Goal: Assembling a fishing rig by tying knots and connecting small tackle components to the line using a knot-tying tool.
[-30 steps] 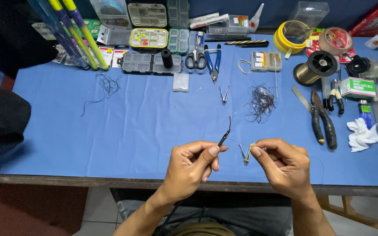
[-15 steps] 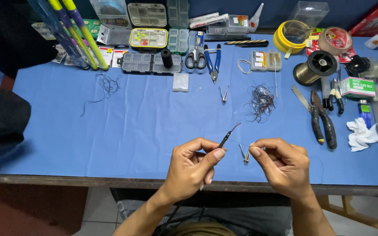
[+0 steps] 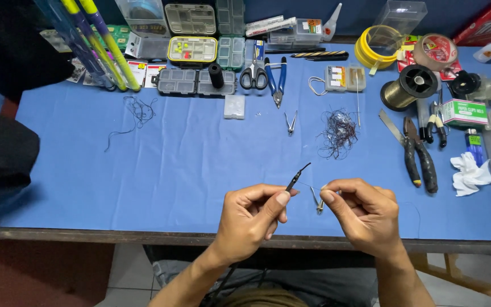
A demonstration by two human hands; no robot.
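thin line, small parts, easy to lose

from my seat i see the left hand pinched on a slim dark tool, its tip angled up and away over the blue table cover. the right hand is closed on a small metal clip that hangs just below its fingertips. a very fine line seems to run between the two; it is too thin for me to be sure where it ends. both hands sit close together near the table's front edge, not touching.

my worry is the line: i judge that any pull apart could snap it or slip it off the tool tip. the clip hangs right by the edge, so a loosened pinch could drop it to the floor. the tangle of dark thread lies well apart, beyond the hands, but a forward reach could snag it, and the pliers lie near the right wrist's path.
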